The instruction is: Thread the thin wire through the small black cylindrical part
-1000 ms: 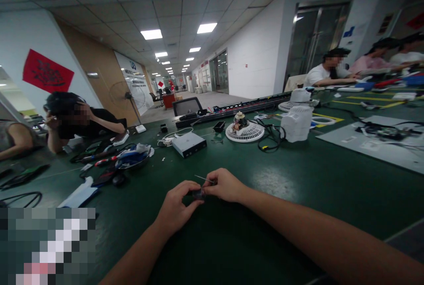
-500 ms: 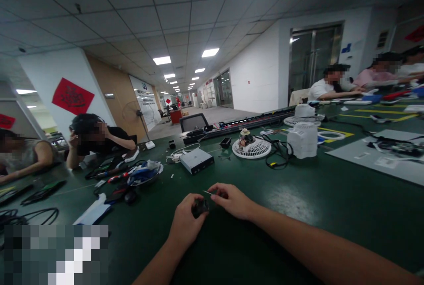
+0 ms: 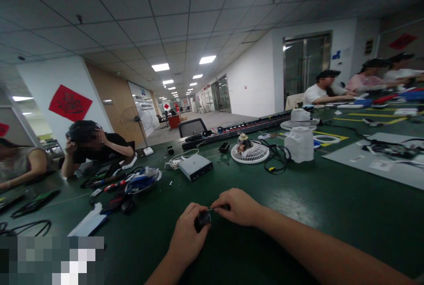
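Note:
Low in the middle of the head view, my left hand (image 3: 189, 235) is closed around a small black part (image 3: 202, 219) with a rounded face. My right hand (image 3: 239, 206) pinches a slim metal tool (image 3: 211, 209), its kind too small to make out. The tool's tip points left and reaches the upper edge of the black part, by my left fingertips. Both hands are held close together over the green table (image 3: 258, 252). My fingers hide much of the part and of the tool's rear end.
Beyond my hands lie a grey disc drive (image 3: 196, 168), a white fan grille (image 3: 250, 152) and a white housing (image 3: 299, 144). A grey board (image 3: 374, 161) lies right. Leftward are tools, cables and a blue-filled bowl (image 3: 144, 181). Several people sit around the table.
My right hand has brought the slim tool from just apart to the black part's edge. My left hand has turned the part, so its rounded face shows. The view has tilted slightly.

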A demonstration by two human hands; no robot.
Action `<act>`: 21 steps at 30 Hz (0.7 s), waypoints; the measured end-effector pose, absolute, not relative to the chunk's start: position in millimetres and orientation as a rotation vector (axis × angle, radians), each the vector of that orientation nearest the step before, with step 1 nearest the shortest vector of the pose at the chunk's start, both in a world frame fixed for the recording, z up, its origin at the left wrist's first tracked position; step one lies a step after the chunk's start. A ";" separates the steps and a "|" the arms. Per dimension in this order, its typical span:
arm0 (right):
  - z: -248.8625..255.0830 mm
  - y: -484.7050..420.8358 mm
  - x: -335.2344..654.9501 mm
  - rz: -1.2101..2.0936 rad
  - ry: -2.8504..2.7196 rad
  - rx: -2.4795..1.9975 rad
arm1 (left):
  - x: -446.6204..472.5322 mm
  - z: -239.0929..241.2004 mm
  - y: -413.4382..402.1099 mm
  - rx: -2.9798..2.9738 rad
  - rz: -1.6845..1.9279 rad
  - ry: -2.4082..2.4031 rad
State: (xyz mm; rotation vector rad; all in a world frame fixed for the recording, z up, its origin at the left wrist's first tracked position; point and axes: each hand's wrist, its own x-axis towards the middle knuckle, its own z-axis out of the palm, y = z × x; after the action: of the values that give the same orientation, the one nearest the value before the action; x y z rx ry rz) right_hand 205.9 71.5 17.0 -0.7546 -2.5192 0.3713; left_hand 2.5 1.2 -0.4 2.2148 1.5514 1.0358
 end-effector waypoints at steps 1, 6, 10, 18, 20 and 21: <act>18.7 71.9 207.6 0.339 -2.511 -0.769 | 0.6 -1.3 2.6 2.207 1.051 1.570; 20.9 72.4 211.6 0.293 -2.542 -0.785 | -5.7 -1.5 4.7 2.208 1.043 1.546; 16.9 70.4 207.7 0.295 -2.580 -0.738 | -0.1 1.0 -0.5 2.254 0.999 1.453; 17.5 68.9 206.6 0.192 -2.638 -0.759 | -1.0 -2.7 2.2 2.278 1.007 1.510; 16.6 68.7 205.1 0.192 -2.612 -0.768 | -2.6 -3.6 3.2 2.299 1.007 1.496; 16.1 68.7 204.4 0.173 -2.596 -0.802 | -3.2 -3.9 3.4 2.303 1.016 1.504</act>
State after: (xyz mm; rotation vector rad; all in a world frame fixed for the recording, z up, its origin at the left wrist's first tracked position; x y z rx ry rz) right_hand 204.4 68.7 16.1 -0.8021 -2.5958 0.1734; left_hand -3.2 3.4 -3.9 2.3031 1.5043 1.0163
